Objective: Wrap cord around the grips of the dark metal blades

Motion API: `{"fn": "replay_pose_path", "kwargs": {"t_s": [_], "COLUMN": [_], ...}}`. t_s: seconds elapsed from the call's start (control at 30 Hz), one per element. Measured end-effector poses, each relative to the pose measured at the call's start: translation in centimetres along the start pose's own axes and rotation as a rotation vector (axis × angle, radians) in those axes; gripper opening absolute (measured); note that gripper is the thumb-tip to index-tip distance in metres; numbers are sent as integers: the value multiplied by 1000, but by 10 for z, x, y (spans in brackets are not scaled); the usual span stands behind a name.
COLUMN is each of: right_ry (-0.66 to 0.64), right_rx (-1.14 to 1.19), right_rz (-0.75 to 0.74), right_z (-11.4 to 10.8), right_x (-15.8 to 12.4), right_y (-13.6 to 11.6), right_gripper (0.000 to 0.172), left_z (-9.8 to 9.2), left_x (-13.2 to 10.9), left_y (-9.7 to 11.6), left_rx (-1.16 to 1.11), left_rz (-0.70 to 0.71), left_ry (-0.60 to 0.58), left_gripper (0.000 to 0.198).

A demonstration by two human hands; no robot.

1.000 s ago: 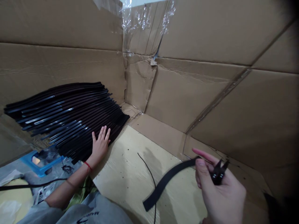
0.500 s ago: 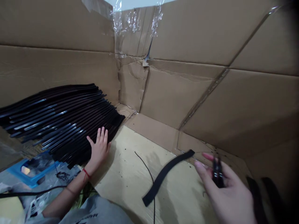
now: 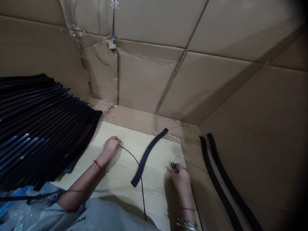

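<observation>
On my feed, the left hand (image 3: 111,147), left of centre, pinches the end of a thin black cord (image 3: 142,192); the right hand (image 3: 181,179), lower right, is closed around small snips (image 3: 174,167). Mid-frame, a black strip (image 3: 145,157) lies across the cord; I see stacked strips (image 3: 48,131) at left.

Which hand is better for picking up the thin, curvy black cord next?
Probably the left hand: it is at the upper end of the thin black cord, seemingly touching it. The right hand is farther off and holds small, dark, pointed snips.
</observation>
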State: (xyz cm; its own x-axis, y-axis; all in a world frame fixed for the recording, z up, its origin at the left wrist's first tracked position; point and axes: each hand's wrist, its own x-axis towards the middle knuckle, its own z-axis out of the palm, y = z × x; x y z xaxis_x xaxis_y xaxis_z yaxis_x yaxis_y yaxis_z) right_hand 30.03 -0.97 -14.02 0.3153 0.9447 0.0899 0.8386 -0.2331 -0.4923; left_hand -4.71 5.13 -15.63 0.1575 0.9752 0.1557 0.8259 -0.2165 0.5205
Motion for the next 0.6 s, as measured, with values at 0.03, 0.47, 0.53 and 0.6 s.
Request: {"fn": "replay_pose_path", "kwargs": {"t_s": [0.03, 0.47, 0.53, 0.6], "right_ry": [10, 22, 22, 23], "right_rx": [-3, -97, -124, -153], "right_rz": [1, 8, 12, 31], "right_z": [2, 13, 14, 13], "right_x": [-4, -19, -20, -20], "right_y": [2, 6, 6, 2], "right_gripper": [32, 38, 38, 35], "left_z": [2, -14, -18, -20], "left_x": [1, -13, -14, -15], "left_y": [-4, 2, 3, 3], "left_rx": [-17, -734, -867, -972], "left_rz": [0, -8, -20, -40], "left_ry": [-8, -129, -178, -214], "left_gripper": [29, 20, 23, 25]}}
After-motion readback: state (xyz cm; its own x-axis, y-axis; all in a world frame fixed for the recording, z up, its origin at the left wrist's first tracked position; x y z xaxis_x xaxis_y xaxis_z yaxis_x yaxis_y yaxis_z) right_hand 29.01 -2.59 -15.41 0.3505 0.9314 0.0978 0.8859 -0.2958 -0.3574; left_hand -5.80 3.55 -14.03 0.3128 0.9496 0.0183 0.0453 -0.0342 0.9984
